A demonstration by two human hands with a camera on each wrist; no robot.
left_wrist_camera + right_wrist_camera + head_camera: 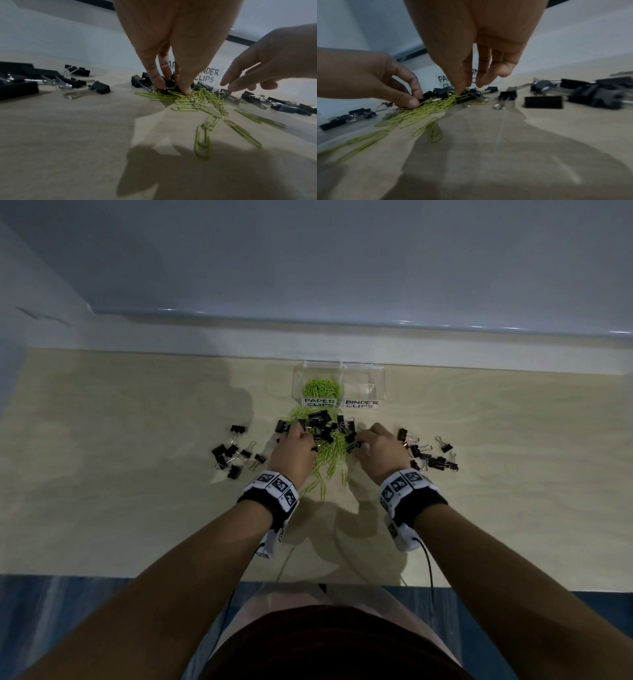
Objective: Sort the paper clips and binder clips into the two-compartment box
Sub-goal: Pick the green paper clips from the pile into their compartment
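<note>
The clear two-compartment box (pixel 376 378) stands at the back of the table, labelled PAPER CLIPS on the left and BINDER CLIPS on the right. Green paper clips (pixel 321 387) lie in its left compartment; the right one looks empty. In front of it is a mixed pile of green paper clips (pixel 200 100) and black binder clips (pixel 320 421). My left hand (pixel 171 90) reaches down into the pile, thumb and finger pinching a black binder clip (pixel 167 84). My right hand (pixel 468 89) hovers at the pile's right side, fingers stretched down and touching the clips, holding nothing.
Black binder clips lie in a loose group (pixel 233 455) left of the pile, with another group (pixel 430 455) on the right. Stray paper clips (pixel 325 474) trail toward the front edge. The pale wooden table (pixel 137 508) ends at a wall behind the box.
</note>
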